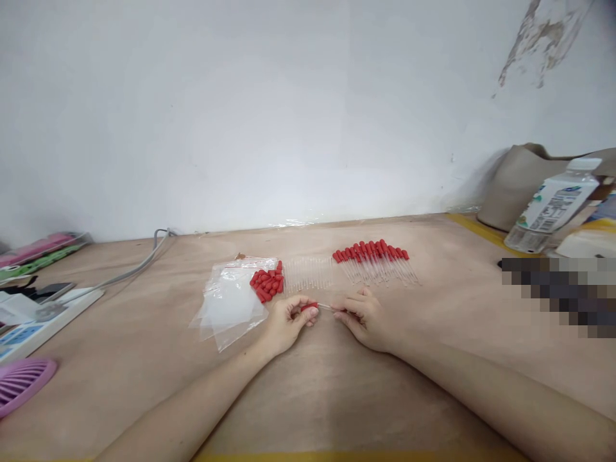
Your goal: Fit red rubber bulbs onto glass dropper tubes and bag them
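Note:
My left hand [285, 326] is closed, pinching a red rubber bulb [310, 307] between thumb and fingers. A thin clear dropper tube [324, 307] extends from the bulb's right end, and the fingertips of my right hand [364, 319] are closed on its far end. How deep the tube sits in the bulb cannot be made out. Just beyond my left hand lies a heap of loose red bulbs [267, 284]. Beside them, several bare clear tubes [308, 274] lie in a row. Farther right, droppers with red bulbs [373, 252] on their tubes are lined up, bulbs toward the wall.
Clear zip bags [231, 301] lie left of the bulbs. At far left are a power strip [58, 321] with a grey cable [129, 276] and a pink fan-like grille [24, 385]. A plastic bottle [553, 205] and a beige bag [503, 186] stand at right, against the wall.

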Demonstrator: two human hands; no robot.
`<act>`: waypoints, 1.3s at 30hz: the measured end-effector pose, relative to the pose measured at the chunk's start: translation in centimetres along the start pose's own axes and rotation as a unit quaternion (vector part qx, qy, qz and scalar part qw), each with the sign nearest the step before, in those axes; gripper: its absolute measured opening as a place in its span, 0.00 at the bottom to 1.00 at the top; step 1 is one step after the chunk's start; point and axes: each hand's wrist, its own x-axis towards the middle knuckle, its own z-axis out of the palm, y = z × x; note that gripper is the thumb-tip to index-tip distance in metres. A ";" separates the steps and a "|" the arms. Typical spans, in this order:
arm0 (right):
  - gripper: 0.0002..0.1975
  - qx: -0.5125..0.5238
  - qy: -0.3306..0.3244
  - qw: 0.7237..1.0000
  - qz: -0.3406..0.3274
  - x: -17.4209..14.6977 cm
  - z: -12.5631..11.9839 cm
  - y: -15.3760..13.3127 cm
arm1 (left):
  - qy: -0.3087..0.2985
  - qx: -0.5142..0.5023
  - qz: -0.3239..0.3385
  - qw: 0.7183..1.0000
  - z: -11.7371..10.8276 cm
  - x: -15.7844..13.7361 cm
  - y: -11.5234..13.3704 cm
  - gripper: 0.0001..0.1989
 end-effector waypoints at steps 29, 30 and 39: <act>0.08 0.020 -0.007 0.999 -0.028 -0.4 -0.6 0.6 | -0.014 0.147 0.009 0.989 -0.5 -0.9 0.7 0.12; 0.09 0.020 -0.003 0.999 -0.032 -0.4 -0.4 0.6 | -0.014 0.137 0.006 0.990 -0.4 -0.9 0.6 0.12; 0.11 0.011 0.011 0.998 -0.059 -0.5 0.4 0.6 | -0.036 0.103 0.013 0.994 -0.2 -1.0 0.4 0.12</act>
